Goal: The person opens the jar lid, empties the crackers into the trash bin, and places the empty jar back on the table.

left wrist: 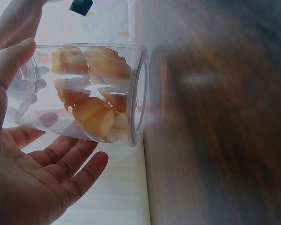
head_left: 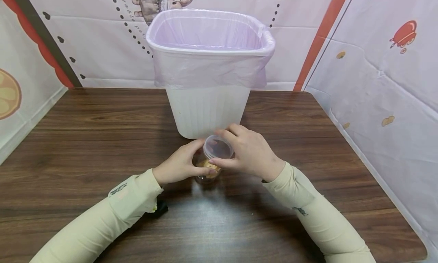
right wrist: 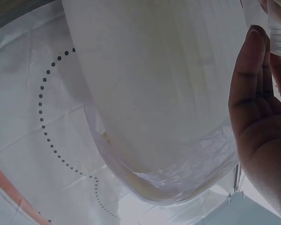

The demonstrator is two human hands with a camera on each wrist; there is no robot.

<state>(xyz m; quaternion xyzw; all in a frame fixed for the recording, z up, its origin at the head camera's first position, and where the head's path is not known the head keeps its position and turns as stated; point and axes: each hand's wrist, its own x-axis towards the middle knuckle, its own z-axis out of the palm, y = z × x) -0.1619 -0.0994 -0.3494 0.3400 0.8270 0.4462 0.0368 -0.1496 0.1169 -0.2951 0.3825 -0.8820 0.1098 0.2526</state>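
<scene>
A clear round jar [left wrist: 139, 93] stands upright on the table, with several yellow-brown pieces [left wrist: 96, 117] in it that look like food; their exact kind is unclear. My left hand [head_left: 178, 162] grips the jar's side between thumb and fingers. Over the jar's mouth, my right hand [head_left: 251, 151] holds a translucent round lid [head_left: 220, 147] by its edge, thumb on the near side and fingers on the far side. In the head view the lid looks tilted; whether it touches the jar rim cannot be told.
Right behind the jar stands a white trash bin [head_left: 208, 107] lined with a pale purple bag [head_left: 212, 69]. A small black object [head_left: 159, 209] lies by the left sleeve on the brown wooden table [head_left: 102, 141]. Printed cloth [head_left: 376, 84] hangs around the table.
</scene>
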